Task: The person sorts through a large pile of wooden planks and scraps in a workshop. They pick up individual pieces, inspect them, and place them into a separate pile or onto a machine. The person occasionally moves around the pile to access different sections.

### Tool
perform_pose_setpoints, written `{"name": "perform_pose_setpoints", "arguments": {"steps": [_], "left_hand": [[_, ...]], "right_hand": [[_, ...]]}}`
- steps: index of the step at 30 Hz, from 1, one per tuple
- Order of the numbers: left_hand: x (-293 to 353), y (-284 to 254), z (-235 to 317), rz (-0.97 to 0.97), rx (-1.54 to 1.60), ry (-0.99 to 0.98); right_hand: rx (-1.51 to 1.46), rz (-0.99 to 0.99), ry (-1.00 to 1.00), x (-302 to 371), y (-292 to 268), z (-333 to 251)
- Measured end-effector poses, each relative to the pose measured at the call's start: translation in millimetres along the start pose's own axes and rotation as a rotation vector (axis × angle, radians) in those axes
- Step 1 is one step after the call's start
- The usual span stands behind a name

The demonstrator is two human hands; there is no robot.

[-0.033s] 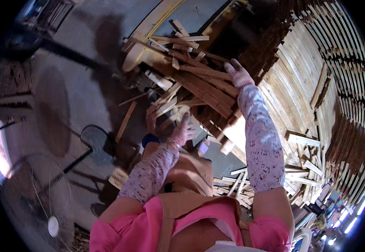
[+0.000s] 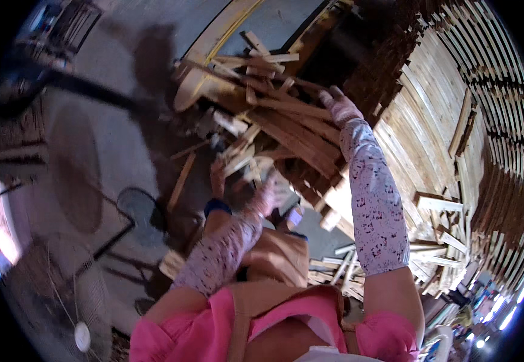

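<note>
A heap of wooden strips (image 2: 301,136), brown and pale, lies crisscrossed in front of me. My right hand (image 2: 341,108), in a pale pink glove, reaches out to the right end of the heap. Its fingers are stretched out over the strip ends and look to be touching them; nothing is seen gripped. My left hand (image 2: 268,194), gloved too, hovers low over my lap, before the near side of the heap. It is blurred, with fingers apart and nothing visible in it. Patterned sleeves cover both forearms. A brown apron (image 2: 277,250) covers my lap.
Stacked pale boards (image 2: 422,120) rise on the right, with loose offcuts (image 2: 440,244) at their near end. A yellow-edged metal frame (image 2: 228,27) stands beyond the heap. A fan (image 2: 57,295) is at the lower left. A single strip (image 2: 181,181) lies left of the heap.
My left hand has shifted slightly to the right and nearer to me, and is now smeared. My right hand stays at the strip ends, its fingers a little closer together. The view has tilted slightly.
</note>
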State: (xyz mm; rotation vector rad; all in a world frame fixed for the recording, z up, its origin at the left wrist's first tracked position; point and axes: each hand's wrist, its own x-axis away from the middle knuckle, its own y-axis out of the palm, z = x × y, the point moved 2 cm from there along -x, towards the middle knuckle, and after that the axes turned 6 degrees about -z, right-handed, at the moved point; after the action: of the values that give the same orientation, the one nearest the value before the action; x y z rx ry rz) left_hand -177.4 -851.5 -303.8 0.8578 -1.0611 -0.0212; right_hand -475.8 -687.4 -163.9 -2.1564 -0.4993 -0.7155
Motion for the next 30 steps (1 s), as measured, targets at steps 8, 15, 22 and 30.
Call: {"name": "perform_pose_setpoints", "arguments": {"steps": [8,15,22,30], "left_hand": [[-126,-23,-8,-0.019,0.17,-0.113],[-177,-27,13,-0.116,0.696,0.037],[-137,26,77,-0.109,0.764,0.207],[-61,-26,46,-0.085,0.516,-0.012]], "right_hand": [[0.425,-0.106,0.339,-191,72,34],[0.376,-0.298,0.33,-227,105,91],[0.155,-0.667,0.265,-147,154,68],[-0.227,-0.776,0.284,9,165,14]]}}
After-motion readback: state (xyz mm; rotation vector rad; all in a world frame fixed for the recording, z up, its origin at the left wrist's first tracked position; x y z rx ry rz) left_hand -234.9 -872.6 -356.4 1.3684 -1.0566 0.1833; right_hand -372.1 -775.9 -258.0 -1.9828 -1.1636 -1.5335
